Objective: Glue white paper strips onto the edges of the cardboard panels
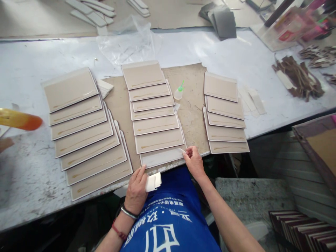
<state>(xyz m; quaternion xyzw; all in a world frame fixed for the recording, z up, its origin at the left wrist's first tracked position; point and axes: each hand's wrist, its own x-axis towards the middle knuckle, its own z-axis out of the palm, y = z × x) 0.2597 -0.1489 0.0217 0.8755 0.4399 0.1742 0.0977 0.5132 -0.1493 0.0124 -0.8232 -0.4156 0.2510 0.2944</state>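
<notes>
Three overlapping rows of beige cards with white borders lie on the table: a left row (86, 136), a middle row (154, 115) and a right row (224, 115). Thin glue lines run across many cards. My left hand (136, 190) is closed on a small stack of white strips (153, 182) at the table's front edge. My right hand (194, 161) pinches the right end of a white strip (161, 157) lying on the nearest card of the middle row. A small glue bottle with a green tip (179, 91) lies beside the middle row.
A brown cardboard sheet (191, 115) underlies the middle row. Crumpled clear plastic (126, 42) lies behind it. Brown scraps (298, 77) sit at the right, grey pieces (223, 21) and white strips (91, 12) at the back. An orange blurred object (19, 119) intrudes from the left.
</notes>
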